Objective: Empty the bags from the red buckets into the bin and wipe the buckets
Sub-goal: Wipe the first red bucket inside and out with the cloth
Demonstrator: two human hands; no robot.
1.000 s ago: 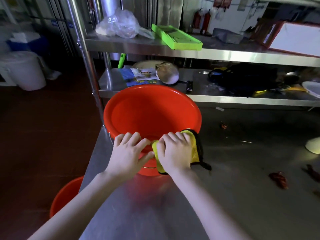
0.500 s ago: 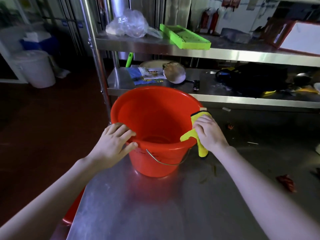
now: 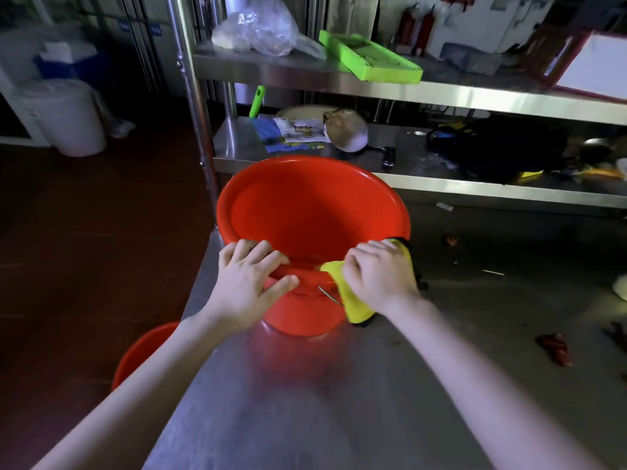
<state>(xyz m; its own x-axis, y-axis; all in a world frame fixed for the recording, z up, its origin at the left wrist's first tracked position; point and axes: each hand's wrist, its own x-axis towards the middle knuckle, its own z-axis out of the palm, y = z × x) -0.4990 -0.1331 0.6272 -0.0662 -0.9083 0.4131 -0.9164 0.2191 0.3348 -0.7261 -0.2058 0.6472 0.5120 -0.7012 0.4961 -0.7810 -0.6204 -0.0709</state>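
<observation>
A red bucket (image 3: 305, 205) stands upright on the steel table (image 3: 339, 401), its inside bare, with no bag in it. My left hand (image 3: 249, 283) grips the bucket's near rim, fingers over the edge and thumb on the outer wall. My right hand (image 3: 380, 276) presses a yellow cloth with black trim (image 3: 356, 307) over the near right rim and down the outer wall. A second red bucket (image 3: 142, 351) stands on the floor at the table's left edge, mostly hidden by my left forearm.
Steel shelves (image 3: 441, 93) rise behind the bucket with a clear plastic bag (image 3: 261, 28), a green tray (image 3: 369, 57), papers and a black bag (image 3: 492, 147). A white bin (image 3: 71, 117) stands on the dark floor at far left. Red scraps (image 3: 554, 347) lie on the table at right.
My right hand slid the cloth back along the rim from the right side toward the near edge. My left hand stayed on the near rim. The camera dipped closer.
</observation>
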